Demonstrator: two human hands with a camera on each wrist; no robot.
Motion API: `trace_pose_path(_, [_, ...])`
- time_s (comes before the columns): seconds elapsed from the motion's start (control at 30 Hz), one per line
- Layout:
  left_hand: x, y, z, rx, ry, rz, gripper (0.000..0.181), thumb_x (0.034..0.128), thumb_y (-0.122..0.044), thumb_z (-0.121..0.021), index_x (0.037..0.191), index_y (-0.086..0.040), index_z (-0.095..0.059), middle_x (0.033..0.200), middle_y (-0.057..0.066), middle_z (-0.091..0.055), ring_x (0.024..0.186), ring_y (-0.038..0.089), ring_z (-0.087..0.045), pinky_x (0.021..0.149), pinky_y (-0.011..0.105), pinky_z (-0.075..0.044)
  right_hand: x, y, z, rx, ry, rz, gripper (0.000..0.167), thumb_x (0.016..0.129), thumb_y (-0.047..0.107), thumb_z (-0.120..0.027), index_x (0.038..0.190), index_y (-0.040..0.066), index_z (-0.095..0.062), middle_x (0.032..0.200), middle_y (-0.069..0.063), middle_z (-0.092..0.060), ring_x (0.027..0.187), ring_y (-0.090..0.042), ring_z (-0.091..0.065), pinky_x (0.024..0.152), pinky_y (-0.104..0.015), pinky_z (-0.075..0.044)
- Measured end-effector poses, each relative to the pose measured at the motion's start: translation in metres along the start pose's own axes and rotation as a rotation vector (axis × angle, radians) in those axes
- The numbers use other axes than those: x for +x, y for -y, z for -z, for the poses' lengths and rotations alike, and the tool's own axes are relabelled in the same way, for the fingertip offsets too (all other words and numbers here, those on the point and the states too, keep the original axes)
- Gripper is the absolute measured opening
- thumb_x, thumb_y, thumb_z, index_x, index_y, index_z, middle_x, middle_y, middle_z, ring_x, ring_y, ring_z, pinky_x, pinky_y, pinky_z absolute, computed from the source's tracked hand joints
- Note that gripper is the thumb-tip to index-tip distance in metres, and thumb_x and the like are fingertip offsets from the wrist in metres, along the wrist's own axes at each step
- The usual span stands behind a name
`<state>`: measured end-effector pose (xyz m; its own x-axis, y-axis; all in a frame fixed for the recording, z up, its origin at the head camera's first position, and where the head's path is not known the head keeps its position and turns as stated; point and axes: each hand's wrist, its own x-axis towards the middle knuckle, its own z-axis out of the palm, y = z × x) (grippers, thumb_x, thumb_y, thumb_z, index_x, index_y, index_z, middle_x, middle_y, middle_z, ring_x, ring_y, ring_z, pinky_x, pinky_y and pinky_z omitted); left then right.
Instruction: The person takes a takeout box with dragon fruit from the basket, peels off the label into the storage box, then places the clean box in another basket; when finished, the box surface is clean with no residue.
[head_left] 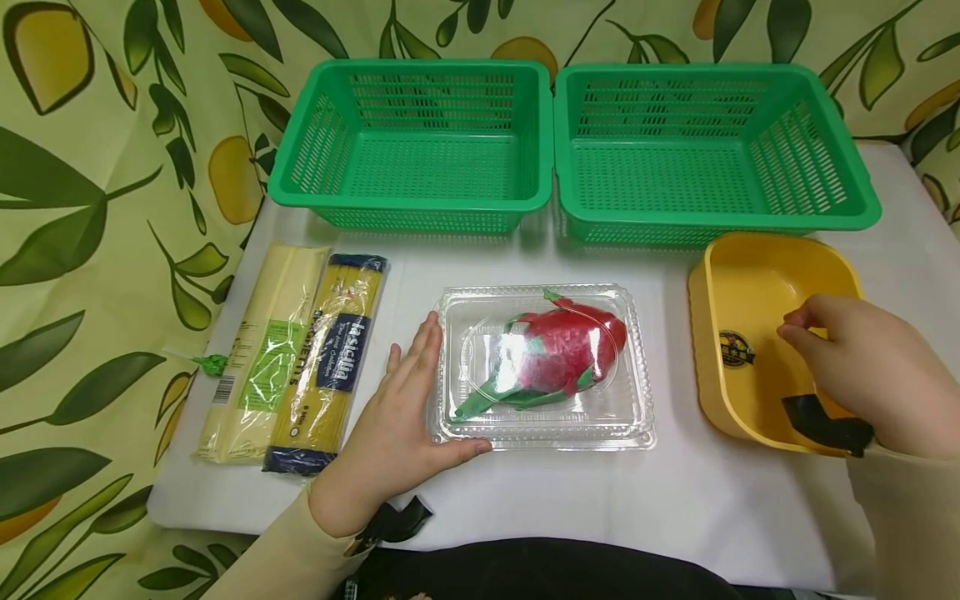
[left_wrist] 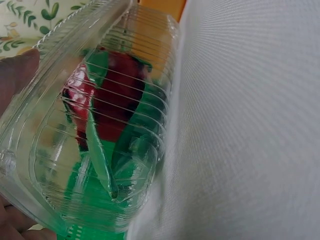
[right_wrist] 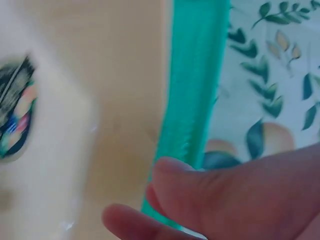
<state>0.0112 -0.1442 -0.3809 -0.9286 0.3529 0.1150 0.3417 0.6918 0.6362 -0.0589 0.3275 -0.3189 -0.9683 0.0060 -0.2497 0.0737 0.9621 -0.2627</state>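
Note:
A clear lidded plastic container [head_left: 459,354] lies on the white table with a red and green dragon fruit [head_left: 573,342] inside; the left wrist view shows the same container [left_wrist: 45,195] and fruit [left_wrist: 120,95] from the side. My left hand [head_left: 393,433] rests spread at the container's left side, fingers straight along its edge and thumb by its front corner. Over the yellow bin [head_left: 708,333], my right hand [head_left: 877,367] hovers with bent fingers. Thumb and finger stand slightly apart in the right wrist view, and nothing shows in the right hand [right_wrist: 200,200]. A dark round patch [head_left: 736,348] lies in the bin.
Two green baskets [head_left: 450,204] [head_left: 720,221] stand side by side at the back. Two long packs, one pale [head_left: 258,367] and one of spaghetti [head_left: 330,350], lie at the left. A small green item [head_left: 212,363] is beside them. Leaf-patterned cloth [head_left: 90,250] surrounds the table.

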Motion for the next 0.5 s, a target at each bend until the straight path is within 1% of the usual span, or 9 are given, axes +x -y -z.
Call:
trace_pose_path(0.1, [0.000, 0.000, 0.000, 0.002, 0.000, 0.002, 0.148, 0.0689, -0.049, -0.105, 0.176, 0.000, -0.016, 0.186, 0.011, -0.013, 0.172, 0.031, -0.019, 0.133, 0.074, -0.015, -0.007, 0.013, 0.002, 0.017, -0.070, 0.010, 0.026, 0.113, 0.013, -0.059, 0.113, -0.011, -0.067, 0.110, -0.037, -0.068, 0.086, -0.045, -0.059, 0.070, -0.045, -0.040])
trace_pose_path(0.17, [0.000, 0.000, 0.000, 0.002, 0.000, 0.003, 0.148, 0.0689, -0.049, -0.105, 0.176, 0.000, -0.016, 0.186, 0.011, -0.014, 0.172, 0.030, -0.019, 0.133, 0.074, -0.015, -0.012, 0.020, 0.002, 0.035, -0.108, 0.017, 0.024, 0.114, 0.013, -0.058, 0.115, -0.010, -0.067, 0.124, -0.040, -0.066, 0.092, -0.048, -0.060, 0.072, -0.046, -0.040])
trace_pose_path(0.27, [0.000, 0.000, 0.000, -0.001, -0.001, 0.001, 0.148, 0.0688, -0.049, -0.105, 0.176, 0.000, -0.016, 0.186, 0.011, -0.014, 0.172, 0.031, -0.019, 0.133, 0.074, -0.015, -0.016, 0.029, -0.001, 0.068, -0.159, 0.039, 0.022, 0.114, 0.014, -0.059, 0.117, -0.006, -0.067, 0.137, -0.039, -0.063, 0.101, -0.051, -0.060, 0.074, -0.048, -0.040])
trace_pose_path(0.37, [0.000, 0.000, 0.000, -0.004, -0.002, -0.002, 0.148, 0.0689, -0.049, -0.105, 0.176, 0.000, -0.016, 0.186, 0.011, -0.014, 0.172, 0.030, -0.018, 0.133, 0.074, -0.015, -0.020, 0.038, -0.005, 0.103, -0.202, 0.110, 0.019, 0.112, 0.016, -0.063, 0.117, -0.002, -0.068, 0.141, -0.035, -0.062, 0.113, -0.053, -0.058, 0.080, -0.055, -0.041])
trace_pose_path(0.43, [0.000, 0.001, 0.000, -0.006, -0.002, -0.004, 0.147, 0.0693, -0.049, -0.105, 0.176, 0.000, -0.016, 0.186, 0.011, -0.014, 0.172, 0.031, -0.018, 0.133, 0.074, -0.015, -0.023, 0.046, -0.008, 0.109, -0.214, 0.157, 0.023, 0.110, 0.019, -0.067, 0.120, -0.001, -0.069, 0.142, -0.032, -0.061, 0.119, -0.051, -0.055, 0.087, -0.061, -0.042])
trace_pose_path(0.5, [0.000, 0.001, 0.000, -0.005, -0.002, -0.006, 0.148, 0.0695, -0.049, -0.105, 0.176, 0.000, -0.015, 0.186, 0.011, -0.014, 0.172, 0.031, -0.018, 0.132, 0.074, -0.015, -0.025, 0.053, -0.012, 0.118, -0.218, 0.217, 0.028, 0.109, 0.020, -0.071, 0.126, -0.002, -0.069, 0.144, -0.031, -0.060, 0.130, -0.053, -0.052, 0.096, -0.070, -0.042])
